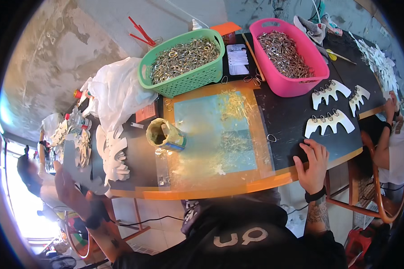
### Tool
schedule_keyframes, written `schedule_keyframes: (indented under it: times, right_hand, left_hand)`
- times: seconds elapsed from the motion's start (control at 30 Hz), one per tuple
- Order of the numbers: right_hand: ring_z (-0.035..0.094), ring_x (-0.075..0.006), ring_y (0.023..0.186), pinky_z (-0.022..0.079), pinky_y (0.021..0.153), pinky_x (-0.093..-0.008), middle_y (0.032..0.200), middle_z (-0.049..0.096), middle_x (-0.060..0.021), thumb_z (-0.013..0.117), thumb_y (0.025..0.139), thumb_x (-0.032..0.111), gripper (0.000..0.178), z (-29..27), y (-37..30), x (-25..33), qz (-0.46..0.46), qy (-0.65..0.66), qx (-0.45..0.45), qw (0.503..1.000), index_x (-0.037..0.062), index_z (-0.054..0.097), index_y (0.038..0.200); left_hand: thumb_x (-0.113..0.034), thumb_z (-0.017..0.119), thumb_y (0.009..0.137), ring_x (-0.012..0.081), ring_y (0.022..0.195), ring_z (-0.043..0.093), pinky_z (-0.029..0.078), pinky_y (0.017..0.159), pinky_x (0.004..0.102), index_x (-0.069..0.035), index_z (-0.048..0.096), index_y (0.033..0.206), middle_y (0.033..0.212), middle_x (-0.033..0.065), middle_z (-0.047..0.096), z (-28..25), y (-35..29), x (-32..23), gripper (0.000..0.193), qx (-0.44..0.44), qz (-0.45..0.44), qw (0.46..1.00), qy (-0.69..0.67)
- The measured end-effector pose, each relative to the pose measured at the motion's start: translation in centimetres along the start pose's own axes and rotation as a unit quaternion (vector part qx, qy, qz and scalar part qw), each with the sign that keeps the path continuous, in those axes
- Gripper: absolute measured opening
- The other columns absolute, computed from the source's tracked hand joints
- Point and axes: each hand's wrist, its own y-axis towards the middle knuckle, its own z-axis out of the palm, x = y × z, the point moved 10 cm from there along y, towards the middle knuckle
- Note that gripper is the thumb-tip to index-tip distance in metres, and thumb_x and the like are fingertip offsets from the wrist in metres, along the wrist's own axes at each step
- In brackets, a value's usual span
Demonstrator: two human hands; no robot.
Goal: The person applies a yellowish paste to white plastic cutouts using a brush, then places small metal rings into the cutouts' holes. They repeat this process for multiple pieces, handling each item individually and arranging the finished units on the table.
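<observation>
Left of the yellow-crusted cylindrical can [174, 140], left hand [71, 190]: grip unclear, blurred. Rightward, right hand [313, 169] rests open, perhaps bracing.

Blotchy grey wall [54, 58], pale tiled floor [164, 234], glaring daylight [22, 201] at far left, orange-edged dark table [141, 172].

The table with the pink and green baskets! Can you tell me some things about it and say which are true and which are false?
1. The pink basket is to the right of the green basket. True.
2. Both baskets are empty. False: both are full of small metal pieces.
3. The phone lies between the two baskets. True.
4. The left hand is on the blue mat. False: the left hand is well to the left of the blue mat.
5. The right hand is at the table edge. True.
</observation>
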Motion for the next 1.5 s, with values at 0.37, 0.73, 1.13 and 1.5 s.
schedule_keyframes:
  times: [0.37,0.73,1.13,1.5]
  right_hand:
    - [0.057,-0.0348,0.116,0.042,0.1,-0.0495,0.127,0.065,-0.0079,0.075,0.087,0.023,0.032,-0.8,-0.1,-0.4,-0.026,0.002,-0.037,0.999,0.0082,0.07,0.115]
    - [0.06,-0.0369,0.126,0.048,0.106,-0.0448,0.139,0.062,-0.0166,0.081,0.087,0.024,0.054,-1.9,1.8,11.7,-0.087,0.41,0.171,0.892,0.0018,0.063,0.133]
    - [0.075,-0.0316,0.091,0.058,0.08,-0.0384,0.1,0.075,-0.0157,0.067,0.096,0.005,0.02,2.5,1.2,14.9,0.051,0.481,0.307,0.82,-0.0011,0.07,0.114]
    - [0.069,-0.0263,0.106,0.056,0.089,-0.036,0.119,0.069,-0.0098,0.073,0.09,0.002,0.037,1.1,1.6,17.6,-0.061,0.493,0.232,0.836,0.0052,0.07,0.127]
  left_hand:
    - [0.002,0.07,0.079,0.027,0.071,0.071,0.056,0.061,0.0347,-0.006,0.075,0.095,0.086,0.0129,0.071,13.6,-9.1,-27.9,0.019,0.404,0.207,0.835,-0.312]
    - [0.012,0.069,0.084,0.0236,0.086,0.071,0.058,0.073,0.0327,-0.006,0.076,0.11,0.108,0.0105,0.063,22.4,-14.9,-35.3,0.031,0.544,0.238,0.689,-0.416]
    - [-0.014,0.088,0.083,0.0272,0.092,0.071,0.058,0.075,0.0377,-0.003,0.072,0.105,0.107,0.0153,0.067,23.8,-16.3,-30.6,0.03,0.509,-0.039,0.72,-0.47]
    - [-0.028,0.084,0.088,0.0353,0.071,0.069,0.053,0.064,0.0379,-0.004,0.073,0.094,0.081,0.0148,0.069,21.8,-18.5,-26.5,0.027,0.597,0.131,0.709,-0.352]
